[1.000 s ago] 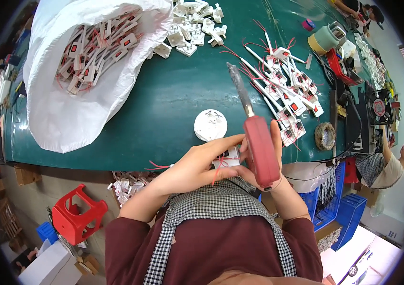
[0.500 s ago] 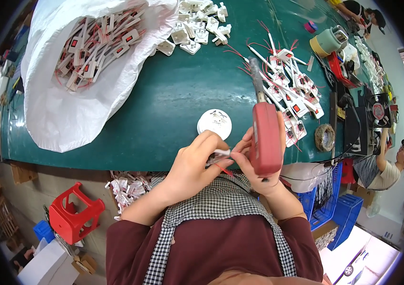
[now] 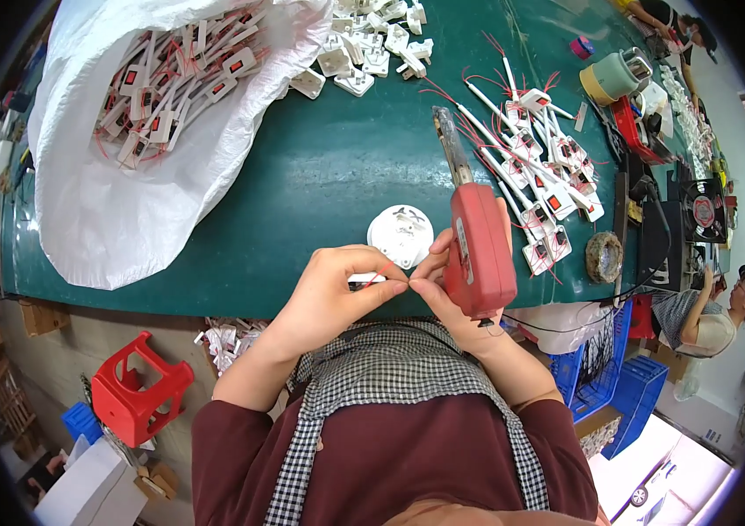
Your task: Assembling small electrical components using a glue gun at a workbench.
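Observation:
My left hand (image 3: 337, 289) pinches a small white part with a thin red wire (image 3: 371, 279) at the near edge of the green table (image 3: 320, 175). My right hand (image 3: 447, 289) meets it fingertip to fingertip and also grips a red soldering gun (image 3: 476, 241), whose metal barrel points away across the table. A round white disc (image 3: 400, 234) lies just beyond both hands.
A big white bag (image 3: 127, 202) full of white switch parts with red wires lies at the left. Loose white parts (image 3: 372, 44) and wired assemblies (image 3: 539, 167) spread across the far and right table. A solder coil (image 3: 604, 257), a green mug (image 3: 613, 77), a red stool (image 3: 136, 399), blue crates (image 3: 609, 386), and a seated person (image 3: 714, 307) at right.
The soldering gun has swung from tilted to nearly upright and shifted right. Both hands have drawn together, fingertips closing on the small wired part near the table edge.

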{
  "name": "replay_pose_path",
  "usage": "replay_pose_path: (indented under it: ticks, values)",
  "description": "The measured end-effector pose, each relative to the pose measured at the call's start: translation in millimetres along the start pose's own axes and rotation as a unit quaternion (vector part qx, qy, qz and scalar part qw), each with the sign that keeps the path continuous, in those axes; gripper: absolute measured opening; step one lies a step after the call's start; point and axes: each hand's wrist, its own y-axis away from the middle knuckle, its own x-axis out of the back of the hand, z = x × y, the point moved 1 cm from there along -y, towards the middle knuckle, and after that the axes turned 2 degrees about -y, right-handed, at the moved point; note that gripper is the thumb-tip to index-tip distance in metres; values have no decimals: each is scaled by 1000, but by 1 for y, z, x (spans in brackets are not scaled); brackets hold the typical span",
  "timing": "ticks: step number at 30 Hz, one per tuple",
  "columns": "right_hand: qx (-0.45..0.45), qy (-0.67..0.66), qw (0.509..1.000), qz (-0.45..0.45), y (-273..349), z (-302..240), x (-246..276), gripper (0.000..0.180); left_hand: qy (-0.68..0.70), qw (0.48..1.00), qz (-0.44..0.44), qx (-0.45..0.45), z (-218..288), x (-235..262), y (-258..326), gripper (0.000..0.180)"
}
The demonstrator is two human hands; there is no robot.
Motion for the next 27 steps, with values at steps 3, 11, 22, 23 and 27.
replay_pose_path:
  ticks: [3, 11, 22, 23, 27]
  values:
    - [2, 5, 1000, 11, -6, -1, -1, 99, 2, 1000, -3, 1, 2, 5, -5, 5]
    - [-126, -5, 992, 1, 20, -21, 41, 82, -213, 959, 164, -88, -4, -3, -23, 6]
    - [-190, 60, 980, 16, 99, -27, 70, 66, -298, 925, 180, -155, -14, -15, -29, 10]
    - [-172, 110, 979, -5, 101, -26, 72, 66, -297, 922, 186, -166, -14, -15, -30, 10]
    - [-188, 127, 974, -2, 109, -23, 72, 64, -299, 920, 190, -167, -15, -16, -30, 10]
